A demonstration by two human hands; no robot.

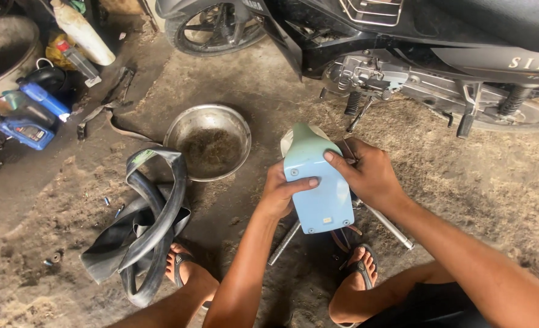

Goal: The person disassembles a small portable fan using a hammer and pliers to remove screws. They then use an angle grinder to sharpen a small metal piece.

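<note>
Both hands clamped on a pale blue plastic cover (319,185), held above the dirt floor (464,182): left hand (280,193) gripping its left edge, right hand (366,173) its right. Metal bowl (208,143) just left; rubber inner tube (145,218) near the left foot (181,267); motorbike (403,54) beyond.

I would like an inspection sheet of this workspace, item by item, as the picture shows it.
Surface: dirt floor, stained and gritty.
Job's things: pale blue bottle, held above the ground.
Clutter: metal bowl with dark residue; black inner tube; metal rod; blue oil bottles.
Grippers: left hand and right hand both grip the bottle.
Cables: nothing seen.
Surroundings: motorcycle parked just ahead; sandalled feet below.
</note>
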